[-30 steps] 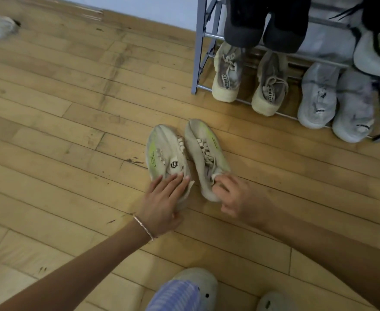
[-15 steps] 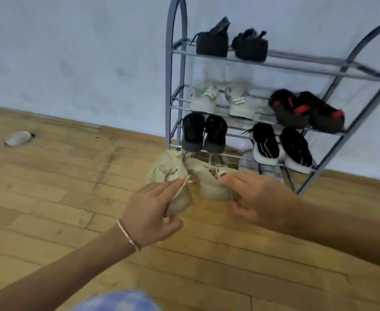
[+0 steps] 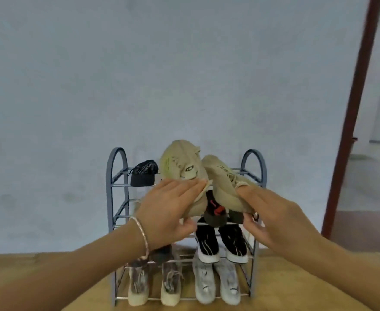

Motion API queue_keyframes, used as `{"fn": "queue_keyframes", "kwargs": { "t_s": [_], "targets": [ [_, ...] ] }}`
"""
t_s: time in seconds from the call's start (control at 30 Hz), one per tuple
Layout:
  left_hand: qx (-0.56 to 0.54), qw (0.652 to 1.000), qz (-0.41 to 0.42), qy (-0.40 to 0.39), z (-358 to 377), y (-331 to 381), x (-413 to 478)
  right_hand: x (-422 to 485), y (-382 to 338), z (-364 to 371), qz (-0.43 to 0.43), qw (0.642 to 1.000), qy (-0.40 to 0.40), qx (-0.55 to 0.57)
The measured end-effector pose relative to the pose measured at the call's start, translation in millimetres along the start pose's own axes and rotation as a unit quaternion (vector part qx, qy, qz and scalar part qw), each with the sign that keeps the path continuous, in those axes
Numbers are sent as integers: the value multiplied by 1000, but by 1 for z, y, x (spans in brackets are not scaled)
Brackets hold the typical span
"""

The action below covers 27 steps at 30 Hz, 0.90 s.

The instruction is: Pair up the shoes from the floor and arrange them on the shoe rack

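The left hand [image 3: 169, 212] grips the heel of one beige shoe [image 3: 180, 162], and the right hand [image 3: 272, 216] grips the heel of its mate [image 3: 222, 178], fingers over, thumbs under. Both shoes rise from the hands with toes up and away, long axes steep and tilted slightly left, before the shoe rack [image 3: 110, 198]. Half a second ago the shoes hung lower, at the bottom shelves; now they are level with its top shelf.

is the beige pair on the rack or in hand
In the hands. The left hand grips one beige shoe, the right hand the other beige shoe, both held up in front of the shoe rack.
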<state>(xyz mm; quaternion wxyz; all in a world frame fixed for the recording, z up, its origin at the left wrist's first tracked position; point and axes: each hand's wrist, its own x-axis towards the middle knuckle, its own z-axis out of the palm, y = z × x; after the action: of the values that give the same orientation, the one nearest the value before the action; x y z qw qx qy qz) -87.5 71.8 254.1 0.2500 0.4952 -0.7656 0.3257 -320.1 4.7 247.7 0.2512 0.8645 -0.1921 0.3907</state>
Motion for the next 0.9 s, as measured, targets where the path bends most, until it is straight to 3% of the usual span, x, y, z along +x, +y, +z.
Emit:
{"fn": "queue_keyframes", "kwargs": {
  "t_s": [0.2,0.33,0.4,0.5,0.6,0.77,0.9],
  "targets": [
    [7,999,39,-24,66,-24,87,13,72,43,29,997,-19,-66],
    [-31,998,8,-51,133,-62,128,18,128,98,67,994,-55,-72],
    [-75,994,-29,-79,169,-80,143,18,156,130,106,990,-82,-42],
    [-159,964,-93,-193,219,-95,154,10,187,178,194,972,-112,66],
    [-195,965,-100,-141,250,-98,154,2,194,207,217,963,-83,136],
    [-175,970,-102,-137,248,-98,158,18,201,206,203,967,-127,87],
    [-37,970,-128,-201,254,-97,160,31,204,204,216,950,-225,-30]
  ]
}}
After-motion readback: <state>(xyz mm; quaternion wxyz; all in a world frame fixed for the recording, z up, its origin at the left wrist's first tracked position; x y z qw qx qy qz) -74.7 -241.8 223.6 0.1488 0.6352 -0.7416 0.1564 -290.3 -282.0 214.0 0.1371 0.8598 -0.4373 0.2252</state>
